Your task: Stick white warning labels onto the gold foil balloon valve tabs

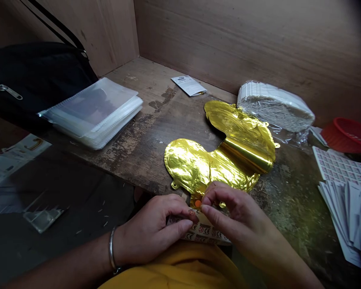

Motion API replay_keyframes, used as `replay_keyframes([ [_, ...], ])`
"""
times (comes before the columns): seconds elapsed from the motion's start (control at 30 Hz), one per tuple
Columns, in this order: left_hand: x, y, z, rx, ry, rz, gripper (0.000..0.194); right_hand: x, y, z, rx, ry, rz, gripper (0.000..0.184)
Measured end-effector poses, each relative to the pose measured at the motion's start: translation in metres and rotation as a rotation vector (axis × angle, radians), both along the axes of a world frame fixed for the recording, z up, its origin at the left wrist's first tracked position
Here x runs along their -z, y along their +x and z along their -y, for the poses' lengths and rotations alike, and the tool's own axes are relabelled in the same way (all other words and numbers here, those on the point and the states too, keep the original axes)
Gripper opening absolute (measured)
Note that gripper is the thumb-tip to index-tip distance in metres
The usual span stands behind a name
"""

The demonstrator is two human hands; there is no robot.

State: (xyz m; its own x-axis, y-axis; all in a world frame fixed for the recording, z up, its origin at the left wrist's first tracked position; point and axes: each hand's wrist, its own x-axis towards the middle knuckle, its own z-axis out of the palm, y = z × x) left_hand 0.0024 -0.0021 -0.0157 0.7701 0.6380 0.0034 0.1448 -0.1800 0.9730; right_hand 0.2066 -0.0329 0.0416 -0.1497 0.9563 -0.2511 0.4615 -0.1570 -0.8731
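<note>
A gold foil balloon [216,156] lies flat on the worn wooden table [156,132], folded over at its middle, with its lower edge reaching my hands. My left hand [153,228] is shut on a strip of printed CE sticker sheet [203,233], which rests near the balloon's lower edge. A small orange sticker [197,204] shows at the fingertips of my right hand [237,216]. That hand pinches it just above the sticker strip, against the gold foil. Part of the strip is hidden under my fingers.
A black zipped bag [33,76] and a stack of clear plastic sleeves [93,114] sit at left. Behind the balloon lie a wrapped white stack [275,106] and a small printed card [188,85]. At right are a red basket [347,134], a label sheet [343,168] and white papers [347,216].
</note>
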Motion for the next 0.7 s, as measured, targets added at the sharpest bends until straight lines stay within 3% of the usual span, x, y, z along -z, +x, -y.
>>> replay_keyframes([
  [0.07, 0.002, -0.004, -0.001, -0.027, 0.067, -0.047, 0.027, 0.0, 0.005, 0.001, 0.064, 0.036, 0.012, 0.013],
  [0.17, 0.002, -0.011, -0.004, -0.019, 0.155, -0.15, 0.062, 0.004, 0.017, 0.001, 0.258, 0.034, -0.08, 0.014],
  [0.2, 0.001, -0.013, -0.006, 0.011, 0.185, -0.174, 0.065, 0.008, 0.021, 0.001, 0.324, 0.005, -0.131, 0.016],
  [0.33, -0.001, -0.012, -0.018, 0.17, 0.413, -0.187, 0.016, 0.03, 0.023, 0.001, 0.44, -0.169, -0.246, 0.026],
  [0.37, 0.0, -0.01, -0.02, 0.173, 0.504, -0.191, 0.012, 0.035, 0.021, 0.001, 0.443, -0.201, -0.253, 0.028],
  [0.5, 0.011, -0.006, -0.025, 0.133, 0.813, -0.257, 0.013, 0.046, 0.013, 0.001, 0.48, -0.273, -0.294, 0.03],
  [0.7, 0.02, -0.007, -0.022, 0.157, 0.812, -0.306, 0.013, 0.049, 0.014, -0.003, 0.529, -0.345, -0.341, 0.034],
])
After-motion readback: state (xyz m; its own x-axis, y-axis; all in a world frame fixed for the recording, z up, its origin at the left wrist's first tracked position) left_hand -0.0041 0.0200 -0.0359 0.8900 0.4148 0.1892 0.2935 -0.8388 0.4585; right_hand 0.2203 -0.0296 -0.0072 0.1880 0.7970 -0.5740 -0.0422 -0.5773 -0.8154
